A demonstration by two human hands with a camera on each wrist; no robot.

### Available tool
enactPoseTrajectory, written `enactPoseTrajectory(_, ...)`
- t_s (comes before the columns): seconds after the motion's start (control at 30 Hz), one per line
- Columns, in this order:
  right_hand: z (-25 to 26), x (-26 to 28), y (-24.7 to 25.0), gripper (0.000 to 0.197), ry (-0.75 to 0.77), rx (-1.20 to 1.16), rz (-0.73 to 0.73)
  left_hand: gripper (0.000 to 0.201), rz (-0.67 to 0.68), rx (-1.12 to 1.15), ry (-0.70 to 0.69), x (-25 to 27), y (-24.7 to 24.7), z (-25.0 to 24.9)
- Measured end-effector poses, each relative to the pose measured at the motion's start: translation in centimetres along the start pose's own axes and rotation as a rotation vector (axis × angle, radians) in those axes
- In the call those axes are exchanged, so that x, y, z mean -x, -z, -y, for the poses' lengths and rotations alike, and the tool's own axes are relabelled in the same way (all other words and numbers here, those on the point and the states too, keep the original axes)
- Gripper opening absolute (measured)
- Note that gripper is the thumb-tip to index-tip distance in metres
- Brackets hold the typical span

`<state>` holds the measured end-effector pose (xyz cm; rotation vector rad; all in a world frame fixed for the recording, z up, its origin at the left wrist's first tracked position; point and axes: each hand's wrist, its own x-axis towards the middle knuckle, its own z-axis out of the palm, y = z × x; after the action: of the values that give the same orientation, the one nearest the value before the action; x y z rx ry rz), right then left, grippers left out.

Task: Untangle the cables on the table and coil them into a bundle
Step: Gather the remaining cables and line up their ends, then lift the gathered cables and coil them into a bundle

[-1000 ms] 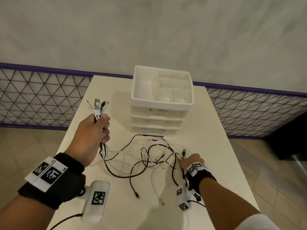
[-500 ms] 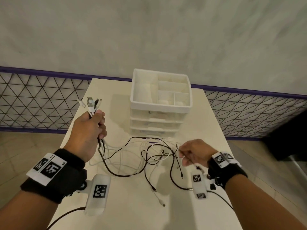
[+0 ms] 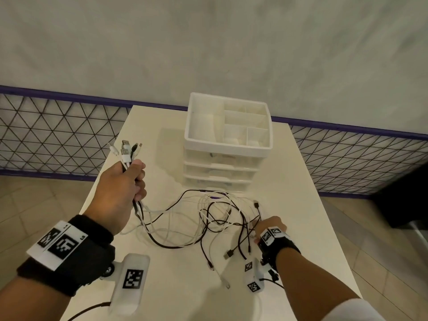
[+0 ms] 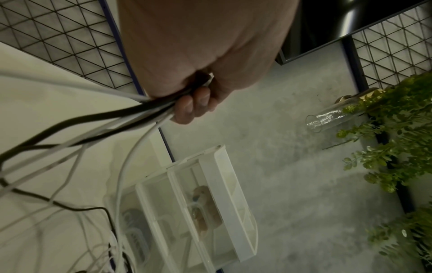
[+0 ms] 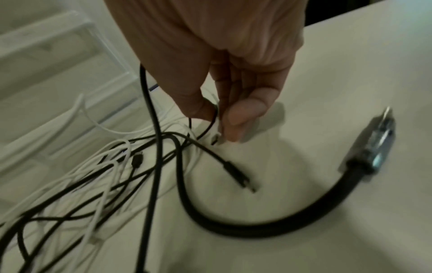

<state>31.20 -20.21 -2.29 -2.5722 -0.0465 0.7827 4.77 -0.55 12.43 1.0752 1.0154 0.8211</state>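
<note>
Cables [image 3: 203, 223] lie in a loose tangle of black and white strands on the near half of a white table [image 3: 301, 205], in front of a drawer unit. Exact count of the cables cannot be told, since they cross too often; about five plug ends [image 3: 127, 150] fan out above the left hand, and roughly four more loose plugs lie on the table at the near right of the tangle.

Two hands are in view. Left hand [image 3: 120, 193], raised over the table's left side, is closed in a fist round a bunch of black and white cables; the left wrist view shows its fingers [image 4: 187, 107] curled over the strands, which trail down to the tangle. Right hand [image 3: 266, 225] is low at the right edge of the tangle; in the right wrist view its thumb and fingertips [image 5: 236, 118] pinch a thin strand with a small plug end at the tabletop.

One white plastic drawer unit [image 3: 228, 144] stands at the far middle of the table, with three clear drawers and an open divided tray on top. Each wrist carries one black band with printed square markers. Behind the table runs a wire-mesh fence with a purple rail, against a grey wall.
</note>
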Motion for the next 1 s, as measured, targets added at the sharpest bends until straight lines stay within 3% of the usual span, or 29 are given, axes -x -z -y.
enactPoseTrajectory(0.23, 3.6, 1.2, 7.1, 0.026, 0.112, 0.155, -0.214, 0.019, -0.028, 0.058, 0.004, -1.3, 1.8, -1.2)
enactPoseTrajectory(0.3, 4.1, 1.5, 9.2, 0.03, 0.29, 0.21, -0.325, 0.022, -0.021, 0.104, 0.016, -1.6, 1.9, -1.7)
enactPoseTrajectory(0.43, 4.7, 2.3, 11.3, 0.025, 0.84, 0.099, -0.598, 0.026, 0.001, 0.168, 0.034, -2.0, 1.9, -2.5)
enactPoseTrajectory(0.57, 7.4, 5.6, 12.0, 0.028, 0.88, -0.385, -0.318, 0.023, 0.068, 0.117, 0.018, -1.3, 0.8, -2.7)
enactPoseTrajectory(0.77, 10.7, 9.6, 11.1, 0.026, 0.947, -0.564, 0.007, 0.019, 0.218, 0.015, 0.012, 0.4, -2.3, -1.9)
enactPoseTrajectory(0.83, 11.1, 9.8, 10.8, 0.024, 1.005, -0.499, -0.045, 0.019, 0.222, 0.006, 0.007, 0.6, -2.6, -1.6)
enactPoseTrajectory(0.9, 10.9, 9.1, 11.1, 0.024, 1.075, -0.367, -0.205, 0.019, 0.174, 0.044, 0.0, 0.2, -2.2, -1.7)
enactPoseTrajectory(1.0, 10.3, 8.4, 12.7, 0.025, 1.031, -0.251, -0.338, 0.019, 0.034, 0.137, -0.017, -1.1, -0.1, -2.5)
